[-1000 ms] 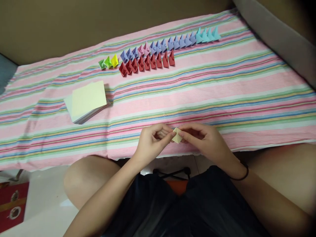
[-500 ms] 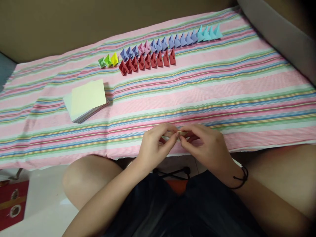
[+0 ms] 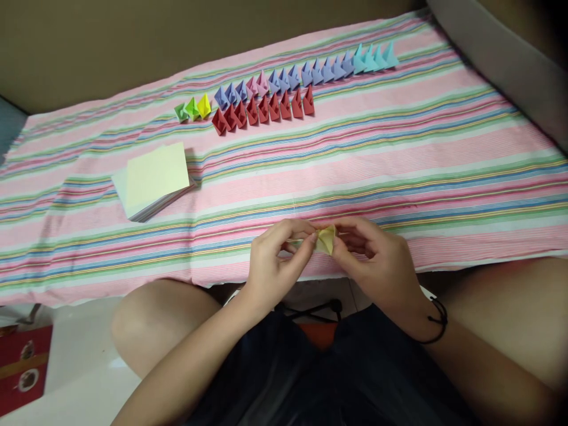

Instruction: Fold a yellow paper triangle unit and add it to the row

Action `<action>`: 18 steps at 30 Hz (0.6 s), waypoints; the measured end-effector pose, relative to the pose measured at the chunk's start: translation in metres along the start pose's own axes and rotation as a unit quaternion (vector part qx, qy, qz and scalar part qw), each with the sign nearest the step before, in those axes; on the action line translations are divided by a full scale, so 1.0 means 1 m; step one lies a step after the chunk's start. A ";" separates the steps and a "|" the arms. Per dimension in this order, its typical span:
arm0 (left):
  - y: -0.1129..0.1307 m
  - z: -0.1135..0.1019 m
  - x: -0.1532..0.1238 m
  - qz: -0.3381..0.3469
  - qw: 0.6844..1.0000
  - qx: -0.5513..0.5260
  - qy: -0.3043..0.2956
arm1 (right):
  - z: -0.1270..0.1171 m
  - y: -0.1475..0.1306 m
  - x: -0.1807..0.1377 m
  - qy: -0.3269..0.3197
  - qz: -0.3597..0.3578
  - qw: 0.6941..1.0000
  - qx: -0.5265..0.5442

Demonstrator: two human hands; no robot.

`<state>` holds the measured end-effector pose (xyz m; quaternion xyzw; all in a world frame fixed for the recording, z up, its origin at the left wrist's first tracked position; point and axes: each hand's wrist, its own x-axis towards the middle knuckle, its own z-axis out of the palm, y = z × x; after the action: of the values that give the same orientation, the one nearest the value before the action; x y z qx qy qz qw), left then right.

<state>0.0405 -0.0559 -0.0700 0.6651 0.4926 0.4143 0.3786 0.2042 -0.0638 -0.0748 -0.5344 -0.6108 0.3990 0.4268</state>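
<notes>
A small folded piece of yellow paper [image 3: 326, 239] is held between my two hands, above the near edge of the striped cloth [image 3: 248, 189]. My left hand [image 3: 280, 254] pinches its left side between thumb and fingers. On its right side, my right hand [image 3: 375, 251] grips it the same way, thumb in front. The paper's inner folds face up; fingers hide its outer edges.
Folded red paper pieces [image 3: 263, 109] stand in a row farther back, behind them a row of purple, pink and turquoise ones [image 3: 377, 59]. Green and yellow ones [image 3: 192, 109] stand left. A stack of paper sheets [image 3: 157, 174] lies at the left.
The yellow paper, mostly hidden between my fingertips before, now shows more of its folded faces. My right hand has shifted slightly right, so my fingertips are farther apart.
</notes>
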 end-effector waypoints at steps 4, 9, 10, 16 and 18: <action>0.000 -0.003 0.001 0.019 1.000 -0.010 -0.005 | -0.003 0.000 0.002 -0.021 0.027 0.996 0.081; -0.001 -0.012 0.007 0.151 0.986 0.055 -0.046 | -0.008 0.004 0.003 -0.021 -0.022 0.996 0.086; -0.001 -0.014 0.008 0.171 0.981 0.069 -0.055 | -0.009 0.004 0.003 -0.024 -0.024 0.995 0.092; -0.006 -0.022 0.013 0.236 0.958 0.141 -0.086 | -0.023 0.004 0.009 -0.101 -0.040 0.993 0.042; -0.008 -0.024 0.013 0.245 0.953 0.152 -0.095 | -0.029 0.005 0.013 -0.129 -0.084 0.988 -0.012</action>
<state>0.0179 -0.0393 -0.0661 0.8512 0.3335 0.3496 0.2050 0.2328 -0.0498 -0.0688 -0.4305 -0.7084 0.4194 0.3700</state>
